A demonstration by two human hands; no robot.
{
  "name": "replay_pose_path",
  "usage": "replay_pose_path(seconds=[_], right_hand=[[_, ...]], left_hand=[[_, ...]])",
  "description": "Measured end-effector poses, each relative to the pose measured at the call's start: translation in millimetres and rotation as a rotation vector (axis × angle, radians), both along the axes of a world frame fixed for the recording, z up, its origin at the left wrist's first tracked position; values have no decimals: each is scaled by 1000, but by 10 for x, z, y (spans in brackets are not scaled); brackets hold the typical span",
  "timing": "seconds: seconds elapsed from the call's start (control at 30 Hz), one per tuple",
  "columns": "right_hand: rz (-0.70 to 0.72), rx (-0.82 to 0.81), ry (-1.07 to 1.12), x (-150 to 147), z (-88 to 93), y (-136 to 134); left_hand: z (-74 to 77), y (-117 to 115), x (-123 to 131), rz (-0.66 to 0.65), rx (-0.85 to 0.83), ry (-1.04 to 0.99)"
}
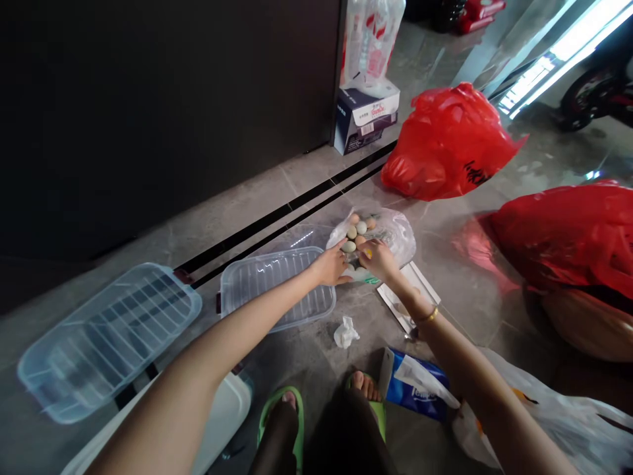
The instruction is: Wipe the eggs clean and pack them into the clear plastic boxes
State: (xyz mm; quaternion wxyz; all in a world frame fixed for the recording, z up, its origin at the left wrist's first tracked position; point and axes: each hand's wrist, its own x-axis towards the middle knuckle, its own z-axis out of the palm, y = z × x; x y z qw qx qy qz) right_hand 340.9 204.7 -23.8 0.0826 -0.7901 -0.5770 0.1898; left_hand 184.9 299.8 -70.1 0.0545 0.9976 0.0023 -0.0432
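Several eggs [349, 247], pale green and brown, sit in a clear plastic bag [398, 231] on the floor. My left hand [330, 265] is at the bag's near left side, its fingers apart and the forefinger by a pale green egg. From the right, my right hand [380, 258] reaches over the eggs with its fingers bent together; what lies between them is hidden. Under my left forearm stands a clear ribbed plastic box [277, 264]. A crumpled white tissue [346, 332] lies below the bag.
Another ribbed tub [113, 330] stands at left, beside a white lid [225, 415]. A blue tissue pack [418, 389] lies near my feet. Red bags [450, 145] and a white plastic bag [554, 409] are at right. A dark panel [173, 119] rises behind.
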Motion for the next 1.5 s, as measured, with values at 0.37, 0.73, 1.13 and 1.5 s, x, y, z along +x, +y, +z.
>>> replay_pose_path(seconds=[0.37,0.73,1.13,1.5], right_hand=[[85,-94,-224,-112,-513,458],[111,-55,-293,-69,-637,470],[-158,219,-65,15,-312,193],[-453,453,639,-219,-62,-279]], left_hand=[[-34,4,-331,252,-210,-92],[-104,11,-385,456,-370,-177],[14,-110,-312,437,-408,-359],[280,-782,-646,414,-648,-432]])
